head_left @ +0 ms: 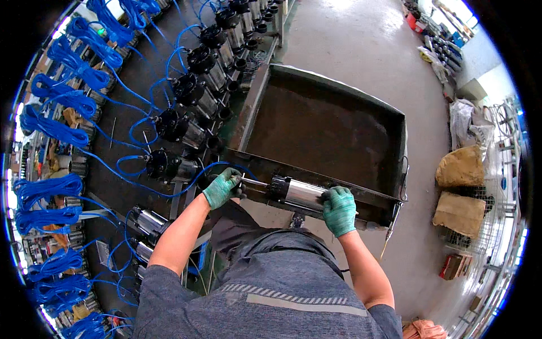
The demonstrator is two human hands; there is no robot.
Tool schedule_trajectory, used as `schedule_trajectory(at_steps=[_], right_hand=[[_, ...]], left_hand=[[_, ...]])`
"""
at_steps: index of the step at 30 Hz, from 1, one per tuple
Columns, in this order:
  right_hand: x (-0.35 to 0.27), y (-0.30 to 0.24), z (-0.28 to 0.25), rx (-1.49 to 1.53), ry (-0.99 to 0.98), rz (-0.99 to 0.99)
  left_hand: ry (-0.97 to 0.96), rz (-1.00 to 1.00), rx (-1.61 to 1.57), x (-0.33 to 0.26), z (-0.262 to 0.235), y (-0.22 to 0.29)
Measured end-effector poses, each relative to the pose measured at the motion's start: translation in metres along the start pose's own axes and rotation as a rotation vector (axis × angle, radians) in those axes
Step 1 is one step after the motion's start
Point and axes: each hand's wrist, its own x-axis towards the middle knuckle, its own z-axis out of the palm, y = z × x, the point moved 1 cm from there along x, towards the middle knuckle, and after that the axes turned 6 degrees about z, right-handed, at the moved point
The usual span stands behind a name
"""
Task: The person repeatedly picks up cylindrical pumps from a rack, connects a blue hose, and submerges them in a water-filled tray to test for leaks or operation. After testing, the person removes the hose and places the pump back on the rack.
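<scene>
A shiny metal cylinder with a black left end, like a submersible pump motor (305, 193), lies sideways along the near ledge of a metal tray. A thin metal rod (255, 182) sticks out from its black end to the left. My left hand (224, 187), in a green glove, is closed around the far left end of that rod. My right hand (339, 210), gloved the same way, grips the cylinder's right end with the fingers over its top. What lies under the right palm is hidden. Behind my left hand runs a blue cable (212, 166).
The metal tray (403, 144) has raised walls and a brown, stained bottom. To the left, a dark bench (107, 164) carries rows of similar pump motors (195, 96) and coiled blue cables (56, 124). At the right stand wire baskets with brown sacks (460, 214).
</scene>
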Motion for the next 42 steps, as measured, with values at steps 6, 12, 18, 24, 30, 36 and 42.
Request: schedule_trajectory(at_steps=[6,12,18,24,30,36,42], right_hand=[[0.003,0.000,-0.002,-0.011,-0.006,0.008],[0.003,0.000,-0.002,0.002,-0.034,0.036],[0.000,-0.002,-0.005,0.005,0.027,0.046],[0.004,-0.002,-0.004,0.053,0.041,-0.002],[0.000,0.000,-0.009,0.049,0.058,0.021],[-0.006,0.031,-0.032,0.506,0.183,0.328],[-0.047,0.124,-0.053,0.018,-0.388,0.504]], left_hand=[[0.176,0.022,0.152,0.024,-0.044,-0.014],[0.430,0.046,0.574,0.064,-0.057,0.004],[0.565,0.290,1.236,0.038,-0.038,0.025],[0.309,0.015,1.567,0.005,-0.015,0.053],[0.070,0.126,1.684,-0.033,0.017,0.078],[0.155,0.440,1.437,-0.064,0.066,0.073],[-0.061,0.561,1.482,-0.067,0.133,0.059]])
